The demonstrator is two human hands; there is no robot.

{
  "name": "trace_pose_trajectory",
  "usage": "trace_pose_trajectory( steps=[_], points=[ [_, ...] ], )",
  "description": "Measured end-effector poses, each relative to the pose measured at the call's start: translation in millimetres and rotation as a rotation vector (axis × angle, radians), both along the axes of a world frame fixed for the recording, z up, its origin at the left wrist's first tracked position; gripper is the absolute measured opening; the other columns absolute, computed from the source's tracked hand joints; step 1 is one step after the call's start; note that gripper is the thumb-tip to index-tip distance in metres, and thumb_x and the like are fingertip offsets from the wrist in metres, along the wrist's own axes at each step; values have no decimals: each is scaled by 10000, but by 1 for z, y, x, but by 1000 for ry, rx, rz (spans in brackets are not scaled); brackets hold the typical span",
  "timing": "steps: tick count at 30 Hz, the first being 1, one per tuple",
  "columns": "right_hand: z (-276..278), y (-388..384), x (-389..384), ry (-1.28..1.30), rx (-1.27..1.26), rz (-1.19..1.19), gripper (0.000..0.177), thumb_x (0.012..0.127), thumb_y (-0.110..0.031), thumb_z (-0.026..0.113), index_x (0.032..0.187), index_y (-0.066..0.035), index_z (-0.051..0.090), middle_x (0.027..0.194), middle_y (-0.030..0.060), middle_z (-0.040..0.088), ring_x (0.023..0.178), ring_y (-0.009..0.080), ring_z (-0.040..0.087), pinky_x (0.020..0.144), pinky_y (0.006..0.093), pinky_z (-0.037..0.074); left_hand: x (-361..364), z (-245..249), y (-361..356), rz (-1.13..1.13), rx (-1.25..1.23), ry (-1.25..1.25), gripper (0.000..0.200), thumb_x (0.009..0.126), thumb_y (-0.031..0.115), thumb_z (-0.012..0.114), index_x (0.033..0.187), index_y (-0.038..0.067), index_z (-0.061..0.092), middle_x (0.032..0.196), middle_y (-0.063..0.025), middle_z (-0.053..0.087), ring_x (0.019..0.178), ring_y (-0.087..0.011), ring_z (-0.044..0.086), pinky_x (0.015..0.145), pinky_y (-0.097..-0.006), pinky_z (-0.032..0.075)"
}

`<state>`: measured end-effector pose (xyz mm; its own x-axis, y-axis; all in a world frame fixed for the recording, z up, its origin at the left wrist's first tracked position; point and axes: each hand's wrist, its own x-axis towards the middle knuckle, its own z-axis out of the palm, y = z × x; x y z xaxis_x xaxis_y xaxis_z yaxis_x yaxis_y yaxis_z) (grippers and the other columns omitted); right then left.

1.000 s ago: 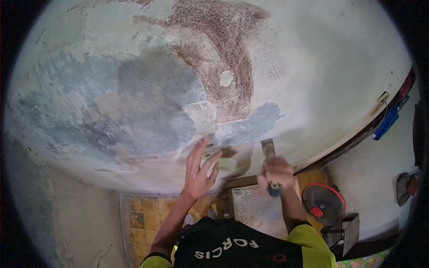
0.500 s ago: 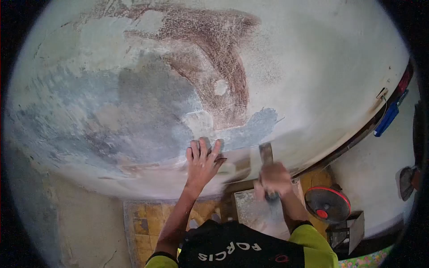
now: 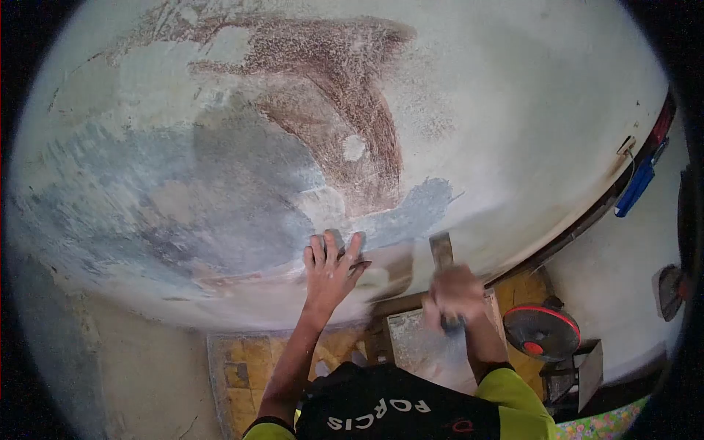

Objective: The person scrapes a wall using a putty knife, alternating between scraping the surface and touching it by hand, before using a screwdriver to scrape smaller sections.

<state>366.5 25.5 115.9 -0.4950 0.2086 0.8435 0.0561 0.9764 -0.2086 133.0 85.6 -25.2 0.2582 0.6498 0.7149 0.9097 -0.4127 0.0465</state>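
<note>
My left hand (image 3: 328, 277) rests on the wall with its fingers spread, the fingertips at the lower edge of a whitish patch. Nothing shows in its grasp. To its right, my right hand (image 3: 456, 292), smeared by motion, is wrapped round the handle of a scraper (image 3: 441, 251). The flat metal blade points up toward the wall, just below the right end of a blue-grey area (image 3: 422, 209). The pale wall (image 3: 513, 147) carries rough blue-grey areas and a curved brown patch (image 3: 374, 125) above my hands.
Below my right hand stands a dusty, pale-topped surface (image 3: 411, 341). A round black fan with a red rim (image 3: 543, 331) is to the right, on a yellow tiled floor (image 3: 246, 370). A blue object (image 3: 636, 189) hangs at the far right wall edge.
The view has shifted slightly, with the wall patches a little farther left. My right hand and the scraper have moved slightly right; my left hand stays on the wall.
</note>
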Motion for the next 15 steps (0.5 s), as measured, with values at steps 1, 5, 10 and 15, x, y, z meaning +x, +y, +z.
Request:
trace_pose_trajectory(
  steps=[1,5,10,15],
  points=[
    [-1,2,-2,-17,-55,-73,376,702,119,584,526,-87,322,504,27,408,409,179,467,423,306,394,0,-1,-1,-4,-7,3,1012,777,535,778,1558,220,216,1479,-419,175,1302,-665,246,956,-727,307],
    [-4,-1,-1,-9,33,-97,363,721,99,567,526,-96,331,501,39,402,413,212,464,457,329,403,0,2,-1,5,-7,-8,1011,782,539,775,1560,221,213,1498,-408,151,1308,-663,240,958,-726,306],
    [-47,29,17,-88,-127,-411,340,749,-34,738,566,-102,459,562,56,547,497,193,579,505,298,466,2,-2,-3,15,1,-18,994,785,502,791,1556,215,234,1520,-404,114,1349,-651,177,1001,-726,258],
    [-77,9,7,22,-577,-381,220,754,-90,762,633,-70,578,589,91,575,519,248,577,495,332,427,-20,8,-20,-155,-41,-47,880,776,337,836,1503,199,361,1546,-391,87,1426,-570,130,1082,-665,205]
  ],
)
